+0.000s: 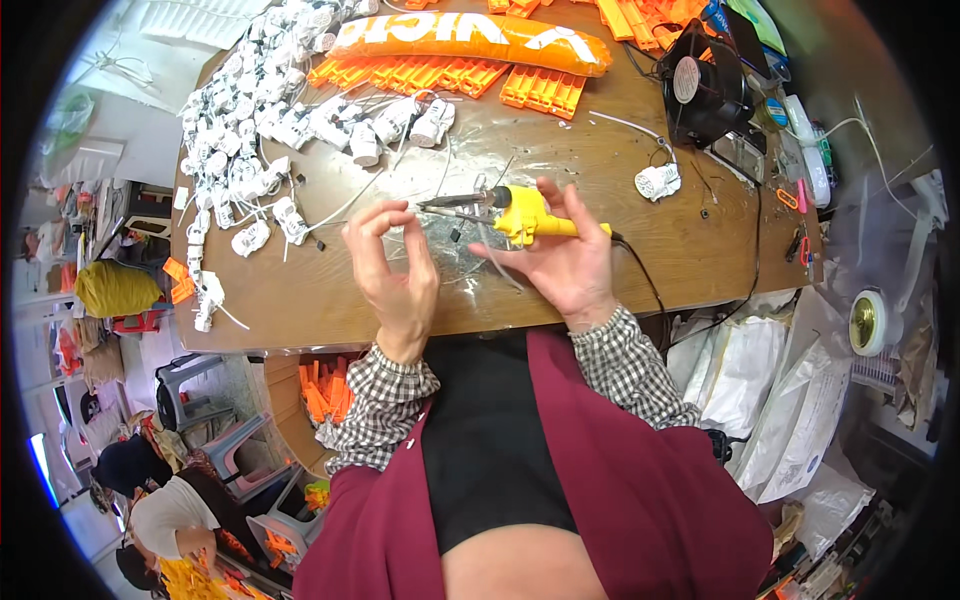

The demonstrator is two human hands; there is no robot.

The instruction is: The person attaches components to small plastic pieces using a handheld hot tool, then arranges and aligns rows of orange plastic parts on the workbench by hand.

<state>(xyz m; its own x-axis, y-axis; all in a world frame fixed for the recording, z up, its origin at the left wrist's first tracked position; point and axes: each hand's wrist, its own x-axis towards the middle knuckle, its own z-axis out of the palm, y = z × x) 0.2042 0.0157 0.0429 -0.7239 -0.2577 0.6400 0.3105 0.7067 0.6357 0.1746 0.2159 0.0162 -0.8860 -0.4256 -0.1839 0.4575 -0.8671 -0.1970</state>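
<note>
My right hand [572, 268] is around a yellow soldering gun [528, 214] with a black nose, thumb below it and fingers behind and above. The gun's thin metal tip points left, and a black cord [640, 265] runs from its rear end. The fingers of my left hand [395, 275] are curled into a pinch close to that tip. Whatever lies between those fingertips is too small to make out. A pale, thin wire [497, 262] hangs beneath the gun. Small black bits [456, 236] lie on the table by my hands.
White lamp holders with wires [245, 115] are heaped on the table's left. One more lamp holder [657, 181] lies at right. Orange plastic strips [545, 92] and an orange inflated tube [470, 40] lie at the back. A black fan [700, 85] stands at far right.
</note>
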